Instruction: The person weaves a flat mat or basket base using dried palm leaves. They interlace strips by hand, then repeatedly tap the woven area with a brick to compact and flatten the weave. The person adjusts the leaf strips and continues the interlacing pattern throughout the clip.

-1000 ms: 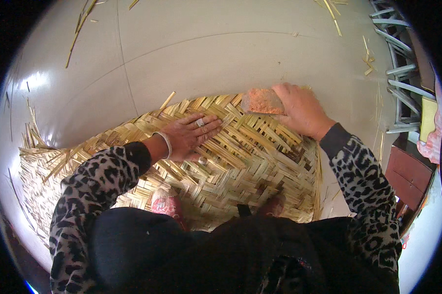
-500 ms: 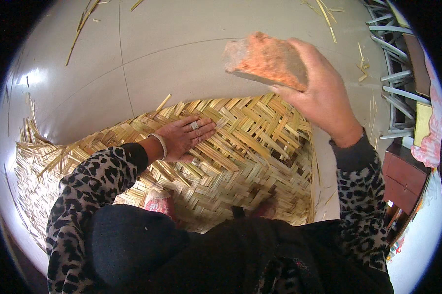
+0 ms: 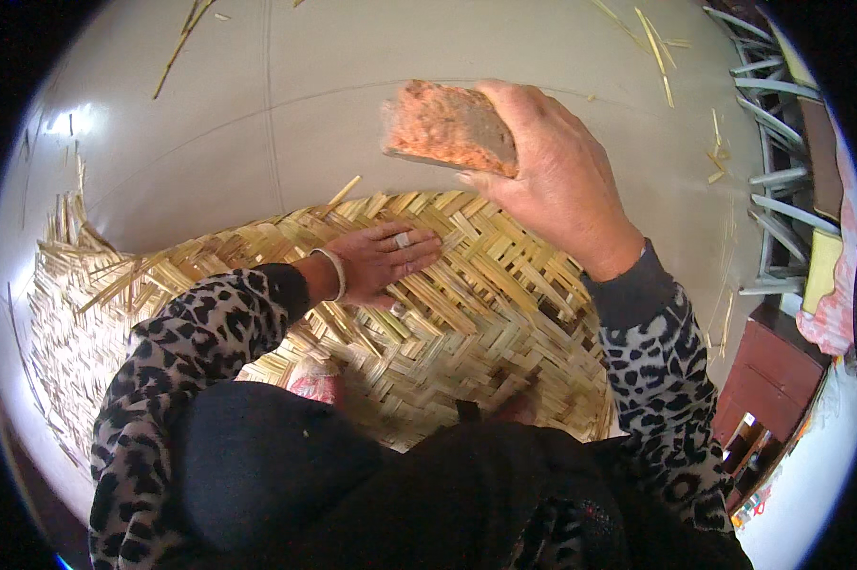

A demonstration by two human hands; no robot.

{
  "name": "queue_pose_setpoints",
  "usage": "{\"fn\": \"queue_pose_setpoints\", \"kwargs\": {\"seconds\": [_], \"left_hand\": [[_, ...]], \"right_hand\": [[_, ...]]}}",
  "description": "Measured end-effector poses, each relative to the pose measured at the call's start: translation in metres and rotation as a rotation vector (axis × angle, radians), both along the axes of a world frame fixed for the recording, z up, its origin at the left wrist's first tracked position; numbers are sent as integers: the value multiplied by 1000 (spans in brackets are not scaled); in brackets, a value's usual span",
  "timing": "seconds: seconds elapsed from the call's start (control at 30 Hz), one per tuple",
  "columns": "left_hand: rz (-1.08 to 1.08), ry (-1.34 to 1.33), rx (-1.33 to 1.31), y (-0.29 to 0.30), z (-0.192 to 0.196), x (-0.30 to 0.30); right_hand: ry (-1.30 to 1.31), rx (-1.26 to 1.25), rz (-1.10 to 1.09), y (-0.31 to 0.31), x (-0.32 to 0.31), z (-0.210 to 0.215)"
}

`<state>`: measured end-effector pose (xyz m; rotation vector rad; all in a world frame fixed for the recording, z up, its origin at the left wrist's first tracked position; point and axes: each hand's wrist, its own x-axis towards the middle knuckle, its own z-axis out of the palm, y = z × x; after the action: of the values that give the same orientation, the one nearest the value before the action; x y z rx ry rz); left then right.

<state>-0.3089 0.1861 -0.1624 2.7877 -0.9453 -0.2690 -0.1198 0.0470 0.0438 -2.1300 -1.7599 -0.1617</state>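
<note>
A rough, orange-red piece of brick is gripped in my right hand, raised above the far edge of a woven straw-coloured mat. The thumb lies along the near side of the brick and the fingers wrap over its top. My left hand rests flat on the weave, its fingers stretched out toward the right, with a ring and a bangle on it. Loose strip ends stick out of the mat at its far left. One of my feet in a red patterned covering stands on the mat below the left hand.
Scattered straw strips lie on the pale tiled floor beyond the mat and to its right. At the right edge stand grey metal racks or legs, a pink cloth and a dark red cabinet.
My right hand has carried the brick leftward and slightly nearer, closer to the left hand. The left hand stays flat on the mat; the whole view has shifted a little.
</note>
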Motion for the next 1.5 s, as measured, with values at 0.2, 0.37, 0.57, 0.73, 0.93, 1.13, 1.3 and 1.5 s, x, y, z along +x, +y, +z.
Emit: {"fn": "queue_pose_setpoints", "kwargs": {"seconds": [0.2, 0.37, 0.57, 0.73, 0.93, 1.13, 1.3, 1.5], "left_hand": [[17, -11, -9, -3, 0, -2], [16, -35, -24, -2, -3, -3], [30, 96, -55, -5, 1, -3], [43, 55, -123, -5, -8, -10], [176, 453, -301, 0, 99, 3], [381, -421, -593, 179, 223, -57], [1071, -406, -18, 391, 114, -131], [1018, 256, -286, 441, 19, -149]], "right_hand": [[-60, -366, -33, 42, -41, -61], [35, -355, -45, 38, -42, -54], [52, -127, 32, 77, -67, -50], [93, -338, 2, 82, -81, -83], [174, -308, 43, 84, -73, -84], [294, -518, -56, 103, -69, -74], [194, -512, -49, 100, -69, -79], [286, -508, -23, 102, -65, -79]]}}
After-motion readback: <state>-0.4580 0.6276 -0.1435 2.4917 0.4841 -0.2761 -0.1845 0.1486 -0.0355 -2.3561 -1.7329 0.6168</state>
